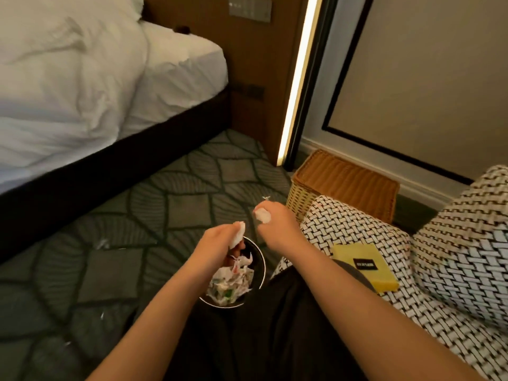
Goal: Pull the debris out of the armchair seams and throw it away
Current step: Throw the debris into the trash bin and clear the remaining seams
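throwing away: wads (237, 238) pinched in left hand (217, 242) and right hand (279, 225) by bin (263, 266); next, loosen fingers (226, 232) squarely over it

You are working in a dim, warm-toned room whose one strong source is the vertical light strip (298, 78), blown out to white glare and tinting the wood panel (247, 64) just left of it yellow. Far left of the strip the bed (82, 78) linen is smeared by motion blur, and the carpet (170, 210) below the strip sinks into murky shadow. Lower still, the debris (238, 235) in your left hand (217, 243) and right hand (277, 224) is soft, featureless white, and the armchair (357, 226) weave right of the strip bends and smears toward the frame's edge.
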Motion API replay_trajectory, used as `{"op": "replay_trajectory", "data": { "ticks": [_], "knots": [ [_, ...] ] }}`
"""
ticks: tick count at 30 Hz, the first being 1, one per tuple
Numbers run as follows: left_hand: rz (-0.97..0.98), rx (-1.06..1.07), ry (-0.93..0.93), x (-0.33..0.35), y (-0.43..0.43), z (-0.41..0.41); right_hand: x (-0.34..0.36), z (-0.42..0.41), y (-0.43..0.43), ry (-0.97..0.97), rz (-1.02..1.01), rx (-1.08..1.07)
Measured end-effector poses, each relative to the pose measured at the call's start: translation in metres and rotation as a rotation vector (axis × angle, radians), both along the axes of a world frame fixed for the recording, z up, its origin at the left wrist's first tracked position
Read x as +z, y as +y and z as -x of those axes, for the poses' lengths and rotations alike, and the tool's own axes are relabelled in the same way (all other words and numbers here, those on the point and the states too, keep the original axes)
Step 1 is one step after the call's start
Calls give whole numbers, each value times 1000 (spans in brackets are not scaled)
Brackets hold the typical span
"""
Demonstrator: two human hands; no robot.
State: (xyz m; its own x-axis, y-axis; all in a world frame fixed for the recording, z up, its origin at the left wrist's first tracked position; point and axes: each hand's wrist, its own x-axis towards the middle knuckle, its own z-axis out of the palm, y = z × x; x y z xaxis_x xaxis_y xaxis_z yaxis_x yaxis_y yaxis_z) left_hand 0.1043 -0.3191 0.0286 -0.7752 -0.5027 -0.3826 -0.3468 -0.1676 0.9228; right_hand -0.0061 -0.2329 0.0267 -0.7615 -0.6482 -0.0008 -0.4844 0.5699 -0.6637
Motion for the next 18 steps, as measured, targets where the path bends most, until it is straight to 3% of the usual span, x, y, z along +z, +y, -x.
{"op": "replay_trajectory", "data": {
  "ticks": [7, 13, 18],
  "knots": [
    [32, 79, -150, -69, -50, 18, -51, 21, -47, -132, -223, -21],
    [317, 7, -321, -110, -82, 33, -96, 26, -79, -218, -396, 56],
    [373, -97, -428, -137, -96, 49, -125, 29, -90, -295, -398, -26]
  ]
}}
